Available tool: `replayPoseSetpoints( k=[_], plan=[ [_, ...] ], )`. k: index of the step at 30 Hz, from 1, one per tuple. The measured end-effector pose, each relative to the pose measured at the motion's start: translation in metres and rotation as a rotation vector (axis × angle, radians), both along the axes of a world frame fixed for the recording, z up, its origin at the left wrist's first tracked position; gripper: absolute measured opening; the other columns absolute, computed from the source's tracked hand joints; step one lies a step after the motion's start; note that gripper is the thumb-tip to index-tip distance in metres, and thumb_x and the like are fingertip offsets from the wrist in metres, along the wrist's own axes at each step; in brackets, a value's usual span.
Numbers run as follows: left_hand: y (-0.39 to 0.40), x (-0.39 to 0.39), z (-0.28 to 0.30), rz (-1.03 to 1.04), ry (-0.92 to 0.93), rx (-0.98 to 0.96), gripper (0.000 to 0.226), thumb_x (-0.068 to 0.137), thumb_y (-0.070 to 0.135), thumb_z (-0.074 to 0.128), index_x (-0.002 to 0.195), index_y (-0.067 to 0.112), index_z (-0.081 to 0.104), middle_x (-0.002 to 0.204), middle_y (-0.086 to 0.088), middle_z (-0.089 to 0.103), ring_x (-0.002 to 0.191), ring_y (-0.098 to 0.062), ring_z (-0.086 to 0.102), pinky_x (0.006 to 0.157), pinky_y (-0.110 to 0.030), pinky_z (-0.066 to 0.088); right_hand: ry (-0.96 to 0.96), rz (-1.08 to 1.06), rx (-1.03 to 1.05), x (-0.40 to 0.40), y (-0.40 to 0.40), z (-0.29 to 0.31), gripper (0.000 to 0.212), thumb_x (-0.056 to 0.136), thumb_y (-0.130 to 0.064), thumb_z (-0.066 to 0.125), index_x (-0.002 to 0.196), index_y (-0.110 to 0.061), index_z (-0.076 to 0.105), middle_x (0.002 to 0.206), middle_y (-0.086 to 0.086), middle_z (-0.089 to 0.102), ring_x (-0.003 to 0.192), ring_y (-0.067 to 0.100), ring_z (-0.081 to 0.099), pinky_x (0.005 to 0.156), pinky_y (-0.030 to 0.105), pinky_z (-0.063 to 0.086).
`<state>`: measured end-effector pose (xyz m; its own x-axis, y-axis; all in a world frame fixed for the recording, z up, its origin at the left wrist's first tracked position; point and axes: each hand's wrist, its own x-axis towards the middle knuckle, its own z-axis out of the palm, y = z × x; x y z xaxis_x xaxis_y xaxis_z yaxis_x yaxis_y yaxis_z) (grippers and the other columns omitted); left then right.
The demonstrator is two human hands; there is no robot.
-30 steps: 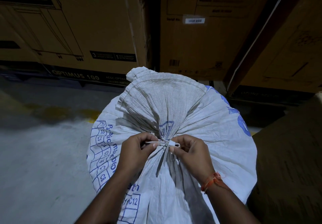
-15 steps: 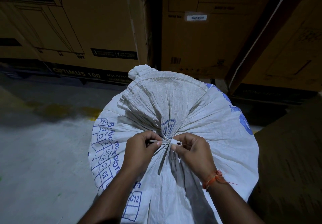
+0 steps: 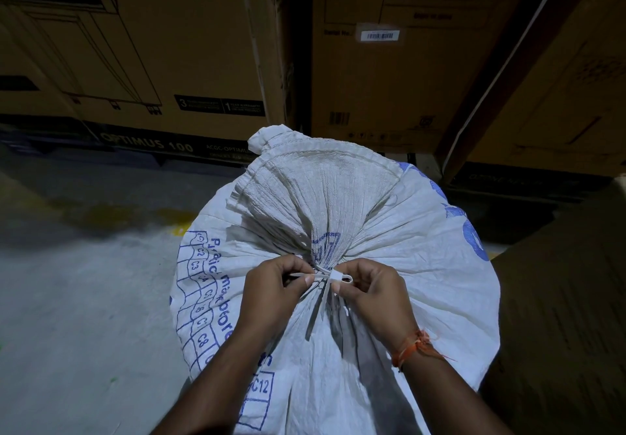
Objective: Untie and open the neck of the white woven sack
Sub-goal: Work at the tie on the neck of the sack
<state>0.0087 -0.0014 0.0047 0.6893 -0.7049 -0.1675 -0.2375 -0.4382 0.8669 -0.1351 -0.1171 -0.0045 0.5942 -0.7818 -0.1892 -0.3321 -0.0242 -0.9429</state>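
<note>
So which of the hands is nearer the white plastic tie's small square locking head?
Right. The right hand pinches the locking head; the left hand pinches the strap beside it.

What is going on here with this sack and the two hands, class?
A person is working at the tied neck of a white woven sack that stands on a concrete floor in front of cardboard boxes. The left hand and right hand each pinch part of a white plastic tie cinched round the gathered neck. The neck is closed; the tie is not yet undone.

Matt woven plastic sack, smooth plastic tie, cardboard boxes
</note>
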Motion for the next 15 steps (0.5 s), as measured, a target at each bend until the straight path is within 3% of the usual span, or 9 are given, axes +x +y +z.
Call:
replayPoseSetpoints(
  k=[7, 15],
  plan=[
    [0.0076, 0.0067, 0.0067, 0.018, 0.063, -0.039, 0.015, 0.089, 0.007, 0.077, 0.083, 0.020, 0.078, 0.078, 0.003, 0.079, 0.069, 0.000, 0.068, 0.062, -0.011, 0.050, -0.007, 0.000, 0.000, 0.0018, 0.0012, 0.0012, 0.015, 0.081, -0.006, 0.082, 0.086, -0.020, 0.079, 0.082, -0.004, 0.082, 0.076, 0.009, 0.076, 0.077, 0.032, 0.063],
    [0.0055, 0.0039, 0.0035, 0.018, 0.024, -0.023, 0.019, 0.088, 0.007, 0.078, 0.079, 0.022, 0.077, 0.071, 0.007, 0.075, 0.063, 0.004, 0.062, 0.060, -0.009, 0.046, 0.006, -0.002, -0.018, -0.0001, 0.0006, -0.0011, 0.015, 0.081, -0.006, 0.082, 0.087, -0.019, 0.079, 0.083, -0.004, 0.081, 0.079, 0.015, 0.077, 0.079, 0.037, 0.064]
  ],
)
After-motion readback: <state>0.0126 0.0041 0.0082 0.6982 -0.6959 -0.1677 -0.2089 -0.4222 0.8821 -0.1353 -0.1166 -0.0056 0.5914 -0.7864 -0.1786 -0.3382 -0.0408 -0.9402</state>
